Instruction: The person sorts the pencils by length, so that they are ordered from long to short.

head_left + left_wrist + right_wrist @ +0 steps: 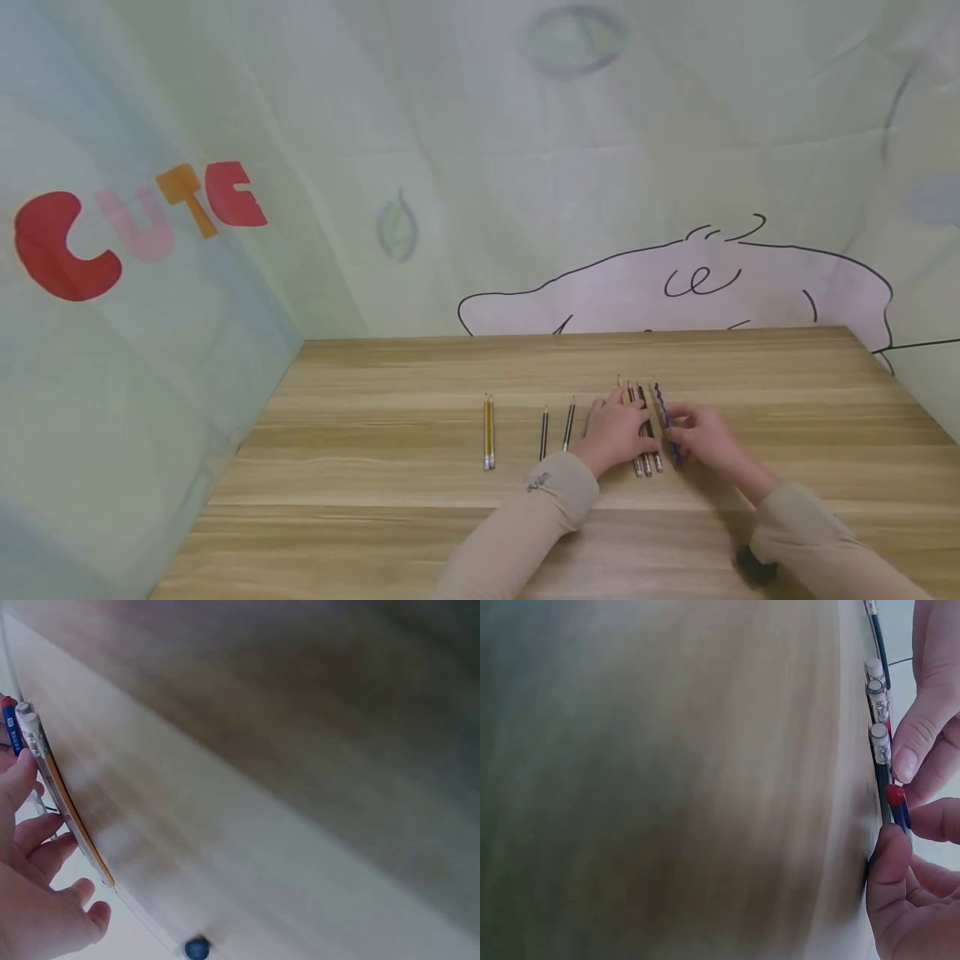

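My right hand (701, 433) pinches a blue patterned pencil (662, 408) between thumb and fingers. In the right wrist view, the red end of this blue pencil (897, 796) shows beside a dark pencil (880, 746) with a white eraser. My left hand (617, 429) rests over several dark pencils (648, 429) that lie side by side, its fingers spread and thumb close to the blue pencil. An orange-striped pencil (71, 806) lies along the near side of this group in the left wrist view. The left palm and fingers hide parts of the group.
Two yellow-and-silver pencils (489, 433) lie together at the left. Between them and my left hand are a short dark pencil (543, 433) and another dark pencil (569, 425). All rest on a wooden table (360, 467), with a printed cloth (315, 167) behind it.
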`<action>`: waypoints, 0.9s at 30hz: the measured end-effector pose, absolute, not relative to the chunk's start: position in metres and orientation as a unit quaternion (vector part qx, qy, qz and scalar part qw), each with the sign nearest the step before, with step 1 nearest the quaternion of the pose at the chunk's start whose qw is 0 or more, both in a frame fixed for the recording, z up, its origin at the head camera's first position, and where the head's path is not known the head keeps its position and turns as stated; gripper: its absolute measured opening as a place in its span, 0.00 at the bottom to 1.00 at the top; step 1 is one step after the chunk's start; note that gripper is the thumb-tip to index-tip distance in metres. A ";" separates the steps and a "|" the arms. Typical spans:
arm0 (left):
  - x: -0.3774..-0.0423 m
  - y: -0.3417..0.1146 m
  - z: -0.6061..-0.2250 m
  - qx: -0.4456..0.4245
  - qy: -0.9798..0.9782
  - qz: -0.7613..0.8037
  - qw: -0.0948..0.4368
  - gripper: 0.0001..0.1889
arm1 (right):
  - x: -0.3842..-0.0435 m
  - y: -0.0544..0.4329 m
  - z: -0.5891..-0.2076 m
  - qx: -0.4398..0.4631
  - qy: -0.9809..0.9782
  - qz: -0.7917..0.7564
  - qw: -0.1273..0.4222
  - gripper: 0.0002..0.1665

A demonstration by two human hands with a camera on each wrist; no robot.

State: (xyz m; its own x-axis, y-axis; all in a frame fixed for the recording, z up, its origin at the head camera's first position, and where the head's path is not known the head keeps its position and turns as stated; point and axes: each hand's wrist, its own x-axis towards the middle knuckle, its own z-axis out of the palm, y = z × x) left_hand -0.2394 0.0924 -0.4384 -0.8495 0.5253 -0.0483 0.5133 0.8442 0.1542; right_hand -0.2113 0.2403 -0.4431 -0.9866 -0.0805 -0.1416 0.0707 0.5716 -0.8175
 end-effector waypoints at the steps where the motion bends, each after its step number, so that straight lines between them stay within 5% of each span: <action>1: -0.239 0.093 -0.438 0.271 0.959 0.065 0.043 0.25 | -0.211 0.240 -0.443 -0.002 0.885 -0.460 0.080 0.25; 27: -0.238 0.094 -0.437 0.284 0.956 0.062 0.039 0.25 | -0.216 0.235 -0.446 0.014 0.894 -0.440 0.082 0.22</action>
State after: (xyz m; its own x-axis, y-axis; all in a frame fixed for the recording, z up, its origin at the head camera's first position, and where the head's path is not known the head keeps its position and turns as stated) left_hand -0.2383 0.0940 -0.4375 -0.8356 0.5479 -0.0401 0.5382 0.8311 0.1401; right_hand -0.2162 0.2353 -0.4459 -0.9861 -0.0479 -0.1592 0.0969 0.6125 -0.7845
